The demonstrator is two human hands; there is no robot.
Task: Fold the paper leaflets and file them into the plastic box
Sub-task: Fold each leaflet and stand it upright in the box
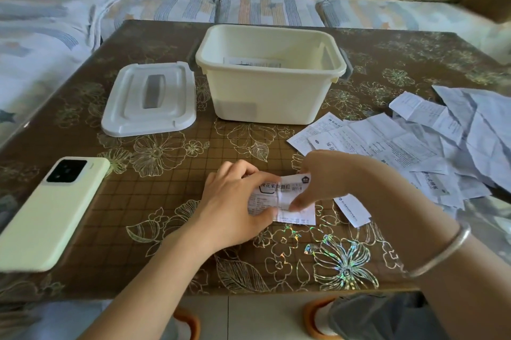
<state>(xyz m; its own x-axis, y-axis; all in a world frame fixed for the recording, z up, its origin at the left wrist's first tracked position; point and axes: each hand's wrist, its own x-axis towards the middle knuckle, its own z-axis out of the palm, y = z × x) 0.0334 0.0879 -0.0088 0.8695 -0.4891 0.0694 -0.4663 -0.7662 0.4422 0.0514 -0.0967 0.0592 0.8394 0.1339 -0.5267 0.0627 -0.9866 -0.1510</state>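
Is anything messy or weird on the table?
The loose leaflets on the right lie in a creased, overlapping heap. The lid lies off the plastic box, on its left. The left hand and right hand hold one small leaflet. Nothing looks spilled or broken.

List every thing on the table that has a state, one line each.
box: open, lid off, paper inside.
lid: off, flat on table, left of box.
leaflet: creased, held in both hands.
left hand: grips leaflet.
right hand: pinches leaflet.
pile: loose unfolded leaflets, right of box.
phone: face down.
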